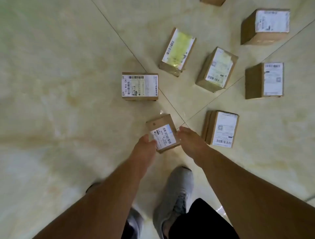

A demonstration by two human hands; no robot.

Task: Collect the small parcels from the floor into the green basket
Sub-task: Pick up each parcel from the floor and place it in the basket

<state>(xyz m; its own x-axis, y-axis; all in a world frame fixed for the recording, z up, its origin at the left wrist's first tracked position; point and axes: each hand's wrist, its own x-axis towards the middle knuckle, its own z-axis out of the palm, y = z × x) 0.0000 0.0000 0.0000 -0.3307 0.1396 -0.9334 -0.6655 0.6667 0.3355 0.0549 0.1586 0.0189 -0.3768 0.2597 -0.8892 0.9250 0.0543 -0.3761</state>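
Several small brown cardboard parcels with white labels lie on the pale tiled floor. The nearest parcel sits between my hands. My left hand grips its lower left corner, thumb on the label. My right hand touches its right edge with fingers curled around the side. Other parcels lie beyond: one at the centre, one with a yellowish label, one beside it, one near my right hand, one at the right and one at the upper right. No green basket is in view.
My grey shoes stand on the floor just below the held parcel. Another box edge shows at the top border. Open tiled floor spreads to the left.
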